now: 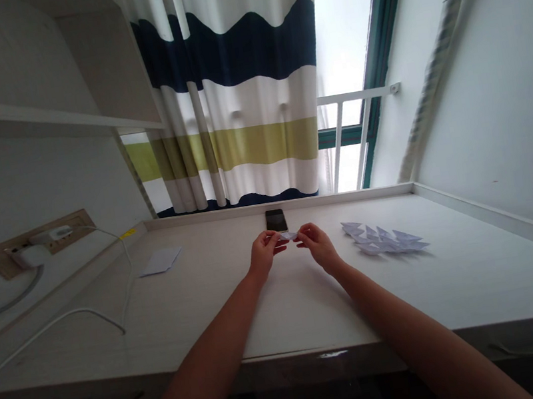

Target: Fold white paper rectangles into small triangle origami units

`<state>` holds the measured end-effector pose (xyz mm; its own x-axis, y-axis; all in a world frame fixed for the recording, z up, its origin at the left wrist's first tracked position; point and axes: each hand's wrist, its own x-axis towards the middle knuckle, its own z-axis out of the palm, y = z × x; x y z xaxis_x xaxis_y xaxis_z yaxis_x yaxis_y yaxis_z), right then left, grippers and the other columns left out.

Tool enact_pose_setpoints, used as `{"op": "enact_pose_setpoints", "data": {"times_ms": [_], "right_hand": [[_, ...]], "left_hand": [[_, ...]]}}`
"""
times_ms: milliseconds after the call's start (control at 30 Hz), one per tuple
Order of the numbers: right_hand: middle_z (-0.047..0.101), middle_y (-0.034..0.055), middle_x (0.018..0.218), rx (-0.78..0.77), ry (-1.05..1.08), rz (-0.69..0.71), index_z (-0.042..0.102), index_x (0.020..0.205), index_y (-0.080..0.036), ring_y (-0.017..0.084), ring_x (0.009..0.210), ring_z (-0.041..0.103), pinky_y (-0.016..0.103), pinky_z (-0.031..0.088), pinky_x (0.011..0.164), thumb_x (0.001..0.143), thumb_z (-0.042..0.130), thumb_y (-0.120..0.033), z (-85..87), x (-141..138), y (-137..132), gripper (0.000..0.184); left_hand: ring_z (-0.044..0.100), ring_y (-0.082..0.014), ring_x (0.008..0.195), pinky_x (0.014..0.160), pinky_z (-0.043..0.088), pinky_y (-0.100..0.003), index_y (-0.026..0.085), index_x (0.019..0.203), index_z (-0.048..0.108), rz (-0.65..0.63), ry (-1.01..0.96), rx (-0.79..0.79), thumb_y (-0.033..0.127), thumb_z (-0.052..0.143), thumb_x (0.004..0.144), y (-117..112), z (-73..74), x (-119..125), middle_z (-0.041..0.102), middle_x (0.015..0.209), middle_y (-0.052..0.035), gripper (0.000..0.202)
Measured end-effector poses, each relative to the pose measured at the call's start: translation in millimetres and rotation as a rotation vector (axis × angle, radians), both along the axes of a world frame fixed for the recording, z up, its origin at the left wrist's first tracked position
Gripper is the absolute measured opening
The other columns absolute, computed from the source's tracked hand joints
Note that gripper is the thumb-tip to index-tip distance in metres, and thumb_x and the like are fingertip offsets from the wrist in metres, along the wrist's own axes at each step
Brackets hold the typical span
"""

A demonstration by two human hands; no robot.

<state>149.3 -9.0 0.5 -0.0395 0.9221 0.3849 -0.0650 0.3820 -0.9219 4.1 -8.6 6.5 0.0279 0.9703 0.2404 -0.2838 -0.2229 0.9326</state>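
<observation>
A small folded white paper (288, 236) is stretched between my two hands, above the middle of the desk. My left hand (265, 251) pinches its left end between thumb and fingers. At its right end, my right hand (315, 244) pinches it the same way. Fingertips cover both ends of the paper, so its full shape is hidden. Just beyond the hands lies a dark smartphone (276, 220), flat on the desk. Several folded white paper boats (384, 239) stand grouped in rows to the right of my right hand.
A stack of white paper sheets (161, 261) lies on the left of the white desk (305, 315). A white charging cable (127, 275) runs from the wall socket (40, 242) across the desk's left side. Raised edging (347, 197) borders the back, below a striped curtain (251, 101).
</observation>
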Motion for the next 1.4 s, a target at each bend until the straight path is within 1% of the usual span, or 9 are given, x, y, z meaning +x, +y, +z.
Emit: {"op": "enact_pose_setpoints", "data": {"times_ms": [167,367,467,633,833,967,1100,1233,1400], "right_hand": [[0.059,-0.0014,0.07,-0.041,0.096,0.014,0.048,0.073,-0.02,0.014,0.07,0.06,0.034,0.05,0.071,0.067,0.059,-0.039,-3.0,-1.0,3.3,0.023],[0.059,-0.0027,0.06,-0.086,0.168,-0.03,0.047,0.069,-0.019,0.012,0.059,0.059,0.034,0.05,0.07,0.063,0.063,-0.039,0.3,-4.5,1.3,0.026],[0.06,-0.0025,0.059,-0.093,0.133,-0.067,0.047,0.068,-0.019,0.013,0.058,0.059,0.034,0.05,0.067,0.062,0.064,-0.037,2.0,-3.9,-0.2,0.026],[0.058,-0.0038,0.054,-0.088,0.131,-0.105,0.046,0.066,-0.019,0.012,0.054,0.058,0.033,0.05,0.064,0.061,0.064,-0.036,2.1,-3.3,-0.5,0.026],[0.059,-0.0028,0.057,-0.085,0.087,-0.103,0.045,0.065,-0.019,0.012,0.057,0.058,0.033,0.049,0.066,0.061,0.065,-0.036,3.4,-5.0,-3.5,0.027],[0.059,-0.0027,0.059,-0.071,0.108,-0.03,0.048,0.067,-0.018,0.012,0.058,0.058,0.033,0.048,0.067,0.06,0.066,-0.039,2.2,-4.8,-3.0,0.028],[0.06,-0.0015,0.061,-0.068,0.03,0.061,0.057,0.078,-0.017,0.013,0.059,0.057,0.032,0.047,0.065,0.056,0.07,-0.037,0.4,-3.0,-1.7,0.032],[0.059,0.0,0.055,-0.031,-0.073,0.028,0.063,0.073,-0.016,0.013,0.054,0.053,0.03,0.044,0.059,0.058,0.068,-0.039,-2.7,-0.7,1.4,0.028],[0.06,0.0007,0.055,-0.018,-0.092,0.023,0.064,0.069,-0.016,0.013,0.055,0.053,0.029,0.043,0.058,0.06,0.066,-0.038,-6.2,2.1,6.0,0.024]], "left_hand": [[0.063,-0.0146,0.069,0.072,0.051,-0.034,0.014,0.073,0.047,0.036,-0.026,0.057,0.032,0.059,0.071,1.6,-2.7,2.7,0.063,0.07,-0.0024,0.022],[0.064,-0.0154,0.071,0.072,0.051,-0.035,0.015,0.077,0.047,0.05,-0.037,0.039,0.029,0.057,0.073,-0.2,-3.5,4.7,0.064,0.071,-0.0028,0.018],[0.063,-0.0144,0.067,0.071,0.051,-0.036,0.016,0.082,0.049,0.034,-0.027,0.06,0.026,0.059,0.071,-1.9,-3.8,5.0,0.063,0.069,-0.0012,0.017],[0.062,-0.0156,0.075,0.074,0.051,-0.035,0.011,0.075,0.058,0.011,0.014,0.074,0.025,0.058,0.071,-4.8,-2.4,6.0,0.063,0.08,-0.0058,0.014],[0.061,-0.0149,0.072,0.071,0.052,-0.035,0.011,0.077,0.057,0.026,0.047,0.029,0.022,0.069,0.06,-6.5,-0.8,8.2,0.063,0.076,-0.005,0.024],[0.059,-0.0123,0.065,0.068,0.051,-0.032,0.011,0.073,0.054,0.078,0.062,0.032,0.021,0.069,0.058,-4.1,-2.3,8.2,0.061,0.07,-0.0026,0.023],[0.058,-0.011,0.062,0.065,0.051,-0.03,0.013,0.072,0.052,0.078,0.067,0.072,0.022,0.069,0.057,-2.9,-2.9,7.0,0.059,0.065,0.0007,0.024],[0.057,-0.0106,0.06,0.065,0.05,-0.03,0.013,0.072,0.051,0.065,0.101,0.091,0.023,0.069,0.058,-4.4,-1.9,7.0,0.058,0.065,0.0014,0.025],[0.059,-0.0134,0.066,0.066,0.05,-0.032,0.013,0.078,0.052,-0.008,0.132,0.086,0.025,0.069,0.058,-5.4,-3.0,7.2,0.06,0.069,-0.0007,0.029]]}}
